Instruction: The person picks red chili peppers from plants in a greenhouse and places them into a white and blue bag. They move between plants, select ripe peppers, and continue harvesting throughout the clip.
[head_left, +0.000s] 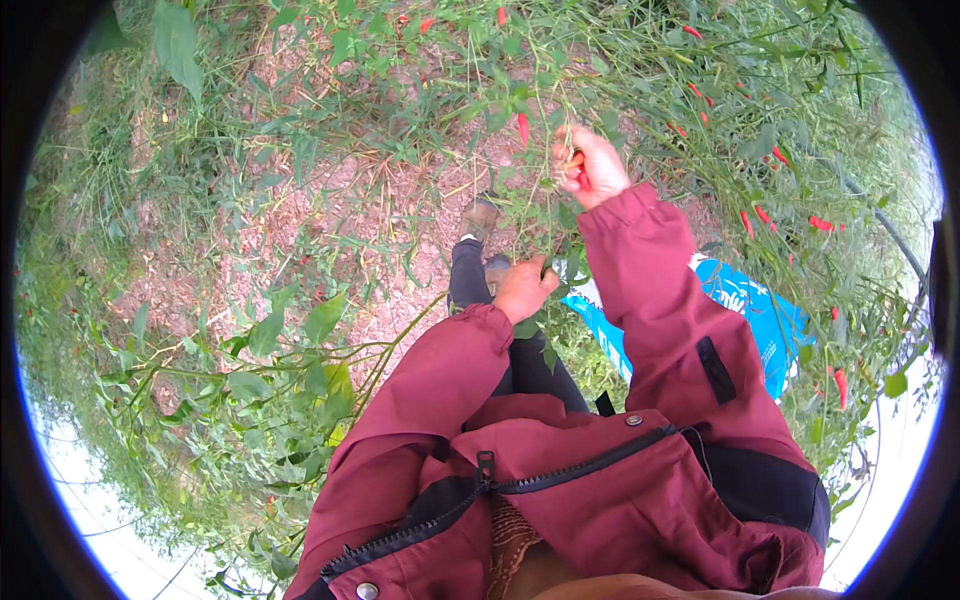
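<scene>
My right hand (596, 169), fingers curled, is closed around an orange-red chili pepper (574, 161) and some thin pale stems. Just left of it a red chili pepper (523, 129) hangs from a green stalk. Lower down, my left hand (525, 289) pinches a leafy green stem (551, 251) between thumb and fingers. Leaves partly cover those fingertips. Beneath my right sleeve lies a blue and white printed plastic bag (772, 322), partly hidden by the arm.
Several red chili peppers (762, 215) hang among tangled plants on the right. A branching leafy plant (262, 360) reaches in at the lower left, close to my left sleeve. My shoes (480, 217) stand on reddish soil (315, 225). A dark hose or pipe (889, 225) curves along the right.
</scene>
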